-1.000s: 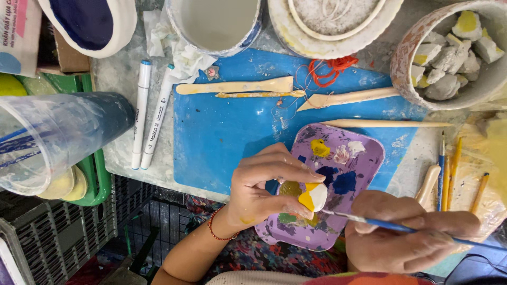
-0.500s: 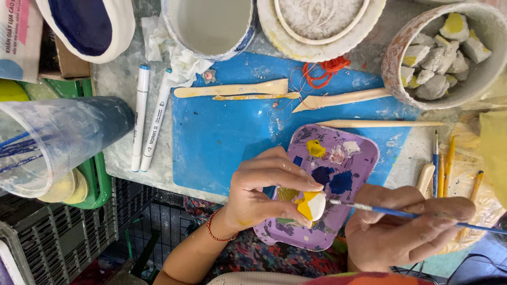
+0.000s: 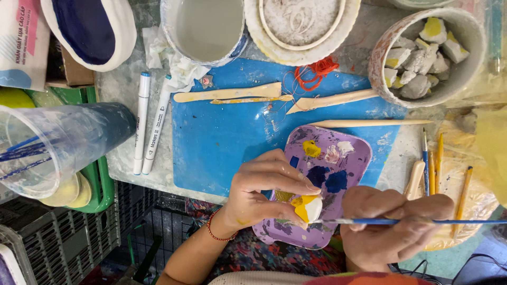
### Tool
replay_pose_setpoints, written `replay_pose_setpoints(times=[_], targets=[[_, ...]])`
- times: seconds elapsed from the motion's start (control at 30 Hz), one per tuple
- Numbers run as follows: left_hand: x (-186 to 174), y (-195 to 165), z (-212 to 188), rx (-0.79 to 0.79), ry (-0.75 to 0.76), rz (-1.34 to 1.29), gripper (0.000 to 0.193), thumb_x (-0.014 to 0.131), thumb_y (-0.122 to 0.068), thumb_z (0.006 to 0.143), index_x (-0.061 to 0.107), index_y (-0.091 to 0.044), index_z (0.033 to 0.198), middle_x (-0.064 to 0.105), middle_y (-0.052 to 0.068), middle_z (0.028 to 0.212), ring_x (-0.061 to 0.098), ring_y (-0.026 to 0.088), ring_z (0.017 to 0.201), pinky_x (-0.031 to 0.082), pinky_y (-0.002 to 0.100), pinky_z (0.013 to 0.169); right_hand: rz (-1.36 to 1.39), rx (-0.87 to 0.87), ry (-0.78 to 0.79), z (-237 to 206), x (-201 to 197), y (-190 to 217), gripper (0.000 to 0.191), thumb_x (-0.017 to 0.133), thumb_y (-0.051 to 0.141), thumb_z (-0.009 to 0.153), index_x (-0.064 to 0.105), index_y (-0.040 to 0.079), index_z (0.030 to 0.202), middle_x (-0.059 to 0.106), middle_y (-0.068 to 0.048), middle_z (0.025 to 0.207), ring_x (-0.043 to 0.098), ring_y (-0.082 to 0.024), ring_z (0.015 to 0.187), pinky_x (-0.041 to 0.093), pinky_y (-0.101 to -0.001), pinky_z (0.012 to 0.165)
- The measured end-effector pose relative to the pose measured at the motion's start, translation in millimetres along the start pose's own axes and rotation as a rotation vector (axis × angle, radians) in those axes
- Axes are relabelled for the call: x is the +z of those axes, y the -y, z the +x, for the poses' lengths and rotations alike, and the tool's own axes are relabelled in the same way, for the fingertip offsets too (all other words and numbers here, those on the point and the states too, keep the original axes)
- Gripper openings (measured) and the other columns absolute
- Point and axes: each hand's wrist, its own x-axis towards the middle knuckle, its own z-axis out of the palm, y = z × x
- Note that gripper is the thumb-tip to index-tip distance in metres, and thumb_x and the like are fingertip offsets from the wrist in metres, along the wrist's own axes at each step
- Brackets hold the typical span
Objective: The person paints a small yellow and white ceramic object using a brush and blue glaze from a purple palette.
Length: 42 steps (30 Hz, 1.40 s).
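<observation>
While the left hand pinches a small white piece partly painted yellow, fingers closed around it, the right hand grips a thin blue brush held level, its tip touching the piece's lower edge. Both hands hover over the near end of a purple palette dabbed with yellow, white and dark blue paint — the piece sits above the palette's 7 o'clock corner. The palette rests on a blue mat. At the mat's 12 o'clock edge lie wooden modelling tools and a tangle of red string. At 9 o'clock from the mat, two white markers lie side by side, and further left a clear cup lies tipped with blue brushes inside. At 1 o'clock stands a bowl of white lumps, some smeared yellow. At 3 o'clock, more brushes lie on the table — near the right hand.
</observation>
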Motion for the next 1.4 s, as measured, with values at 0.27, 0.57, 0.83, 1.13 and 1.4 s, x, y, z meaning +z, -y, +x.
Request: replay_pose_setpoints(times=[0.27,0.57,0.83,1.13,1.4], targets=[[1.9,-5.4,2.5,-0.013,0.013,0.062,0.049,0.082,-0.034,0.079,0.078,-0.01,0.121,0.079,0.001,0.114,0.067,0.013,0.093,0.046,0.028,0.086,-0.108,0.027,0.16,35.8,-5.7,5.7,0.054,0.054,0.001,0.097,0.038,-0.02,0.145,0.064,-0.023,0.104,0.052,-0.026,0.066,0.05,-0.0423,0.06],[3.8,-5.7,0.7,-0.007,0.038,0.078,0.047,0.08,-0.034,0.084,0.077,-0.011,0.125,0.079,0.001,0.116,0.07,0.011,0.101,0.044,0.029,0.094,0.133,0.505,0.637,-6.8,-57.1,4.7,0.068,0.049,0.016,0.104,0.011,-0.018,0.148,0.04,-0.04,0.142,0.06,-0.041,0.098,0.047,-0.048,0.085],[2.5,-12.7,-3.4,-0.03,0.034,-0.041,0.047,0.08,-0.035,0.09,0.075,-0.012,0.13,0.077,0.001,0.116,0.06,0.014,0.104,0.046,0.03,0.1,0.783,1.241,0.386,32.5,-40.0,19.6,0.032,0.033,0.032,0.117,0.032,0.0,0.119,0.044,-0.013,0.073,0.043,-0.018,0.054,0.036,-0.0266,0.048],[12.2,-59.8,-1.9,-0.163,-0.079,-0.527,0.05,0.083,-0.011,0.086,0.071,0.003,0.132,0.065,0.004,0.112,0.051,0.012,0.092,0.049,0.026,0.085,0.917,0.863,0.184,110.1,-49.5,13.3,0.031,0.042,0.033,0.126,0.031,0.004,0.128,0.046,-0.026,0.095,0.051,-0.023,0.065,0.047,-0.0291,0.053],[45.9,-170.4,-5.8,-0.056,-0.07,-1.119,0.038,0.082,-0.013,0.089,0.065,-0.004,0.122,0.065,0.006,0.104,0.057,0.012,0.084,0.048,0.027,0.071,2.251,0.792,-0.261,215.2,-82.2,8.3,0.019,0.048,0.022,0.106,0.046,0.003,0.11,0.065,-0.03,0.105,0.067,-0.039,0.071,0.055,-0.0476,0.047]])
